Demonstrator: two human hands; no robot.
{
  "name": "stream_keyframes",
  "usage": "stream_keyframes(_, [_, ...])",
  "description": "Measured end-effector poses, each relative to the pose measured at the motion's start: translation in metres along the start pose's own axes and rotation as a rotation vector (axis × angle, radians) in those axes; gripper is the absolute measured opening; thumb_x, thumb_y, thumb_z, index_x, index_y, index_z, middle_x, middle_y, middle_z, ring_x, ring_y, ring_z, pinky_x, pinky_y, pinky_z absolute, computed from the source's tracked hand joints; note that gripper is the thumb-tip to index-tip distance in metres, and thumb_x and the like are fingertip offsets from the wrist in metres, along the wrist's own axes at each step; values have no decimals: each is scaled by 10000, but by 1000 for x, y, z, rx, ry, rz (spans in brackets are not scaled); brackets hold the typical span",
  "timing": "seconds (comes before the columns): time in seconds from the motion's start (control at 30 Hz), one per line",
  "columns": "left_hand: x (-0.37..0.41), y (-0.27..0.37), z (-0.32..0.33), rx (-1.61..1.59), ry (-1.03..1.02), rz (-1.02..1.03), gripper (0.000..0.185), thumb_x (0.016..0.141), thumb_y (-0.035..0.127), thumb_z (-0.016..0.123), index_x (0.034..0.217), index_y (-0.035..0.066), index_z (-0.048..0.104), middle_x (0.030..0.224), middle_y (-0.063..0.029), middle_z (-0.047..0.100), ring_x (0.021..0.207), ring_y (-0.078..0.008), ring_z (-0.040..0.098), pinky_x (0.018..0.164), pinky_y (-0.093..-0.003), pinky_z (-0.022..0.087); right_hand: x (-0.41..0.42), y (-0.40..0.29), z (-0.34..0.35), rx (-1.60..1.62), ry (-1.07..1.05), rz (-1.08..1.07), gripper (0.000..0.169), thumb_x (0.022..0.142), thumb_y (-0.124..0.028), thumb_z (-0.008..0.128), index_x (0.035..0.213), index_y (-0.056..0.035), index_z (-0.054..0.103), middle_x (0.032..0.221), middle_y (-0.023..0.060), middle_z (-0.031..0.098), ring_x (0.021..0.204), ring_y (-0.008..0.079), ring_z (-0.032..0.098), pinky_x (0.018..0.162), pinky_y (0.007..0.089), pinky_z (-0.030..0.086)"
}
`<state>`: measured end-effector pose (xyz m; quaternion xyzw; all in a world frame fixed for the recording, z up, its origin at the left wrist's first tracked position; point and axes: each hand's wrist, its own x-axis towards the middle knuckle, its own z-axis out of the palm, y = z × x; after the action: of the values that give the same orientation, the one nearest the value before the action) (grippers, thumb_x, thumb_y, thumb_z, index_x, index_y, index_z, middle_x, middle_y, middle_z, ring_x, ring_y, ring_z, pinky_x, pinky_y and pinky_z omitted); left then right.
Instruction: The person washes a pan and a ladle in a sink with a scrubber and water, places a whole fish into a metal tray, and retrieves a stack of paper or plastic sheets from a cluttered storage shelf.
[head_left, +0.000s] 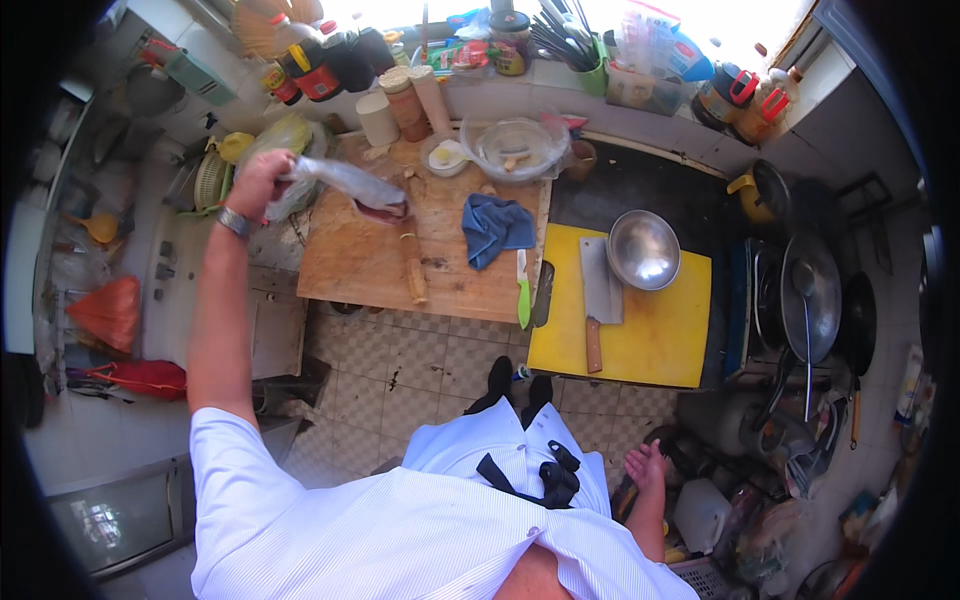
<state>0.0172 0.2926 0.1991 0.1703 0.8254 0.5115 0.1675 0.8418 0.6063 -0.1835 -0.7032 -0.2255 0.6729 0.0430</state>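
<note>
My left hand (259, 184) grips a silvery fish (349, 184) by its tail end, raised at the left side of a wooden board (352, 270). The fish slants down to the right, and reddish flesh shows at its far end. Below that end a worn wooden stick (412, 262) lies on the board. A crumpled blue cloth (499, 225) and a green-handled knife (523, 292) rest near the board's right edge. Down by my right side, my right hand (646, 465) hangs with nothing in it, fingers loosely spread.
A cleaver (600, 281) and an upturned metal bowl (643, 251) sit on a yellow cutting board (667, 337). Behind the wooden board stand a plastic-covered bowl (517, 154) and a small dish (448, 155). A wok (810, 300) is at right; bottles (311, 64) line the sill.
</note>
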Motion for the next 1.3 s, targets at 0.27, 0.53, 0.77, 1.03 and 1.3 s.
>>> stream_keyframes(0.27, [-34, 122, -181, 249, 290, -125, 296, 950, 363, 574, 725, 175, 613, 550, 85, 438, 419, -43, 293, 398, -237, 209, 40, 4, 29, -272, -48, 50, 745, 1023, -651, 463, 1410, -16, 503, 1219, 220, 645, 1031, 339, 669, 839, 492, 579])
stream_keyframes(0.53, [-116, 106, -329, 200, 672, -272, 378, 990, 451, 570, 766, 153, 630, 560, 70, 476, 409, -67, 318, 385, -250, 203, 43, -15, 82, -612, -161, -16, 556, 1052, -501, 505, 1315, -17, 573, 1041, 190, 673, 831, 312, 671, 731, 497, 592])
stream_keyframes(0.77, [-150, 40, -415, 221, 831, -288, 369, 956, 411, 573, 711, 138, 608, 560, 52, 492, 423, -76, 338, 396, -268, 198, 6, -15, 157, -763, -180, -85, 466, 1021, -437, 581, 1188, -8, 655, 977, 168, 690, 822, 287, 684, 672, 461, 569])
stream_keyframes(1.03, [-202, -61, -529, 336, 709, -375, 360, 953, 391, 580, 714, 128, 633, 574, 57, 517, 445, -66, 375, 408, -268, 223, -197, 13, 499, -1193, -392, -1125, 458, 881, -403, 757, 1152, -43, 675, 941, 203, 715, 894, 361, 701, 790, 451, 541])
stream_keyframes(1.3, [-220, -102, -591, 339, 656, -340, 295, 943, 302, 589, 746, 86, 627, 596, 46, 527, 461, -52, 418, 400, -253, 251, -249, 62, 737, -1557, -314, -1444, 746, 798, -321, 815, 1431, -87, 498, 1050, 219, 708, 1006, 393, 684, 861, 513, 539])
